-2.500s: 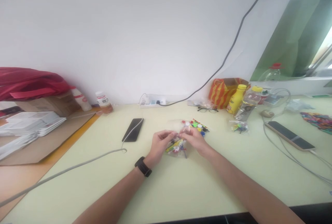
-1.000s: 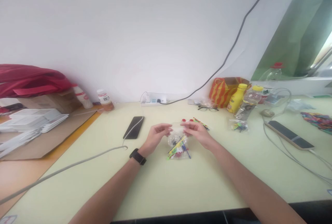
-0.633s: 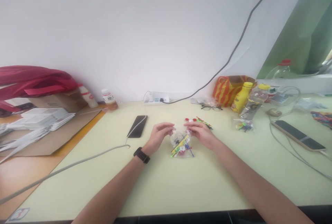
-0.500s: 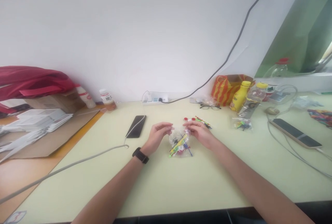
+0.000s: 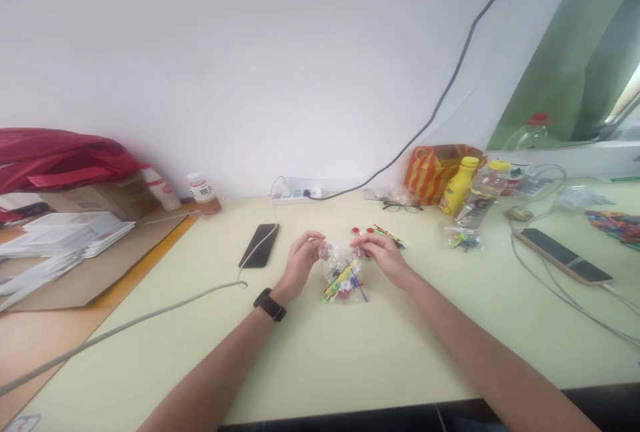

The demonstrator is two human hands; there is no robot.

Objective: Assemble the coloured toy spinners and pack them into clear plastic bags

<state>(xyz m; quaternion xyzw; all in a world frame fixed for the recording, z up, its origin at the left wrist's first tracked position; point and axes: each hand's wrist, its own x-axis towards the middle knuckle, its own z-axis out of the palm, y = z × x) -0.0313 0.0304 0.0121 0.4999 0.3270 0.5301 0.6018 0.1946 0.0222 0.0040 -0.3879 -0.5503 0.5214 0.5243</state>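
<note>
A clear plastic bag (image 5: 345,279) of small coloured plastic pieces hangs between my hands, just over the pale table. Inside it show yellow and green sticks, a blue rod, and white and red bits. My left hand (image 5: 303,262), wearing a black watch, pinches the bag's upper left edge. The upper right edge is pinched by my right hand (image 5: 383,255). Behind my right hand lie loose coloured sticks (image 5: 389,235) and small red round pieces (image 5: 355,231), partly hidden by the fingers.
A black phone (image 5: 259,245) with a cable lies left of my hands. To the right are another small bag of pieces (image 5: 463,240), a yellow bottle (image 5: 459,185), a clear bottle (image 5: 484,195) and a second phone (image 5: 564,256). Glasses (image 5: 403,207) and a power strip (image 5: 296,196) sit near the wall.
The camera view has shifted slightly, so most things sit a little further left. Both hands keep hold of the bag, and its top looks spread a little wider.
</note>
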